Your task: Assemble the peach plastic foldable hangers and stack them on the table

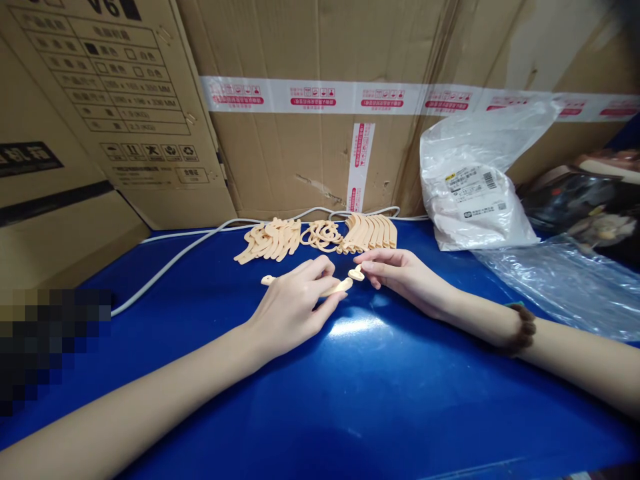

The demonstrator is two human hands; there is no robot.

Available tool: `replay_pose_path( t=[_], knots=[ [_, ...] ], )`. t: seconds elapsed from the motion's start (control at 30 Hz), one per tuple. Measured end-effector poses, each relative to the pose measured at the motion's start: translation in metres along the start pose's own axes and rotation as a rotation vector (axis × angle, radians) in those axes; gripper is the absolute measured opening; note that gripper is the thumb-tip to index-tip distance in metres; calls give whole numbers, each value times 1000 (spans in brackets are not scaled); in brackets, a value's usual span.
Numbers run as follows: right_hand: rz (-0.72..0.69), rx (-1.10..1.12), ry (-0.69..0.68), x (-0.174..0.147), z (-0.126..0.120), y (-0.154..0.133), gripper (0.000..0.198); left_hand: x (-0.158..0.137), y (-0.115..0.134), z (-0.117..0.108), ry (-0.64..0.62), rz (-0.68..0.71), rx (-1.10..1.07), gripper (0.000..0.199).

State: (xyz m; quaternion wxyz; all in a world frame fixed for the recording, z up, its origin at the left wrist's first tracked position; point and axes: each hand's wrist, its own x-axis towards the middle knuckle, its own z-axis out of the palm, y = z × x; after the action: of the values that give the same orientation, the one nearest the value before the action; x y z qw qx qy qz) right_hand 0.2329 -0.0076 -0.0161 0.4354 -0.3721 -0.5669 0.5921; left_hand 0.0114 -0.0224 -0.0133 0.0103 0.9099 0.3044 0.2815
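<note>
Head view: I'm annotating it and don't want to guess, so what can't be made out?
In the head view:
1. Long pale piece: its middle, hidden by the left hand.
2. Small pale piece: its gripped end, covered by the right hand.
3. Bag label: fine print, too small.
4. V6 carton: its top, cut off by the upper edge.

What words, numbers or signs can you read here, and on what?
"V6": cardboard box with printed table, top edge.
"MM", "(KG)": that table; most other entries too blurred.
"机箱": black label, far left.
Handling icons, including recycling arrows: same box.
White packing tape: red-backed print too small.
Plastic bag's shipping label: barcode visible, text unreadable.
</note>
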Motion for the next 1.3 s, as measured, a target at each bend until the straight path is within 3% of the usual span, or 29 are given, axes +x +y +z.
replay_pose_path(
  t=[0.43,0.87,1.3],
  knots=[
    [-10,37,36,0,-1,1,19,-1,-2,2,46,-117,-82,20],
    [4,39,56,0,0,0,22,0,0,2,149,-87,-56,16],
    [-1,-8,-5,0,-1,2,19,-3,-1,1,98,-77,37,23]
  ],
)
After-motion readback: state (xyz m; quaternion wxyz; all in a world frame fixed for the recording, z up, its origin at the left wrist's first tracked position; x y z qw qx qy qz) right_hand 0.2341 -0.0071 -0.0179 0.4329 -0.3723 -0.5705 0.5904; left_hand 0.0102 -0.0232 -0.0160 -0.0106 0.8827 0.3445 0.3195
